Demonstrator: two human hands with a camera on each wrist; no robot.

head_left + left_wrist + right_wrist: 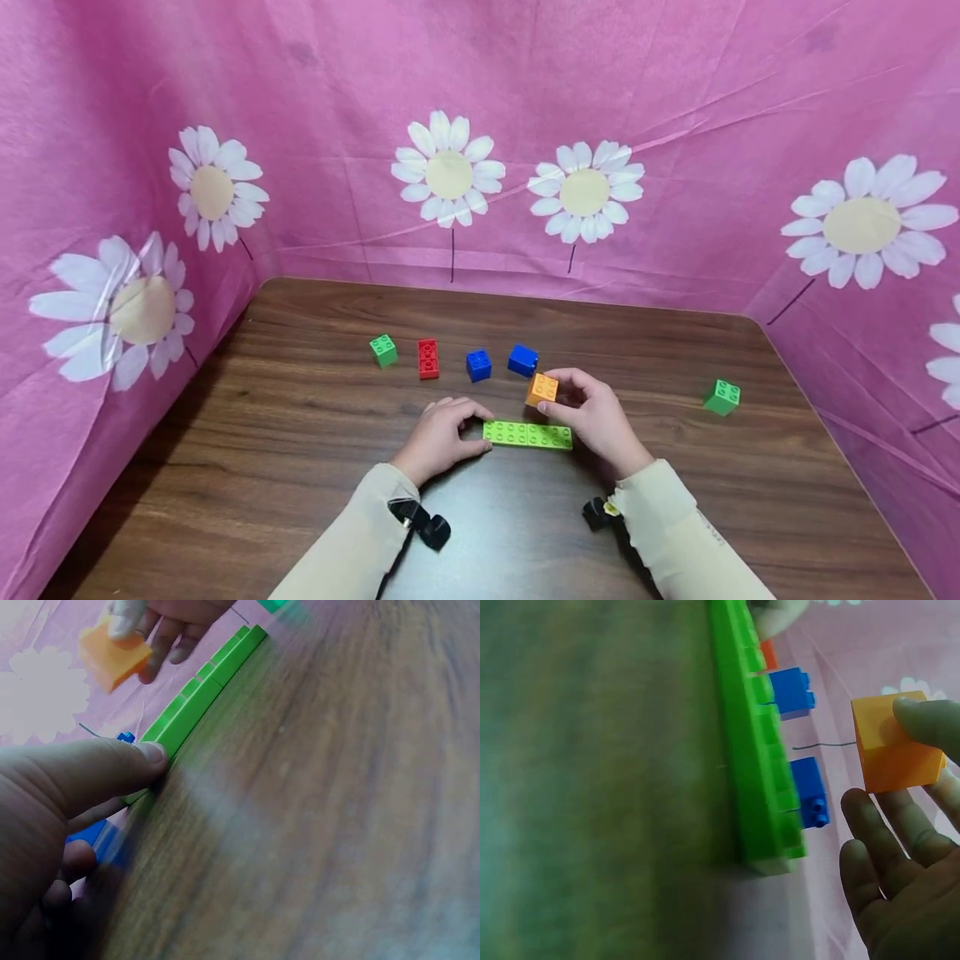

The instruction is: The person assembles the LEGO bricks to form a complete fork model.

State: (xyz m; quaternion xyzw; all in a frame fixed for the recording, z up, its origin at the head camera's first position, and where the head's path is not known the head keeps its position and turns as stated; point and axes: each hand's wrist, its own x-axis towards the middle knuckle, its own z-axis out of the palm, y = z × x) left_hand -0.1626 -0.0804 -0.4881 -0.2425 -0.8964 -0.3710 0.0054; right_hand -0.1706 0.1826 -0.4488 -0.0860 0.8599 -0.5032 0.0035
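Observation:
Two lime-green toy building bricks point(528, 435) lie end to end on the table in one long row, studs up. My left hand point(441, 440) pinches the row's left end, thumb on the near side and index finger on the far side. In the left wrist view, the thumb presses against the side of the green row point(202, 697). Above the row's right part, my right hand point(600, 423) holds an orange brick point(542, 389) between thumb and fingers. The right wrist view shows this orange brick point(891, 742) held clear of the green row.
Behind the hands, a green brick point(383, 351), a red brick point(428, 359) lying with its hollow underside up, a blue brick point(478, 366) and a tipped blue brick point(522, 360) stand apart. Another green brick point(722, 397) sits far right. Pink cloth point(510, 67) surrounds the wooden table point(300, 400).

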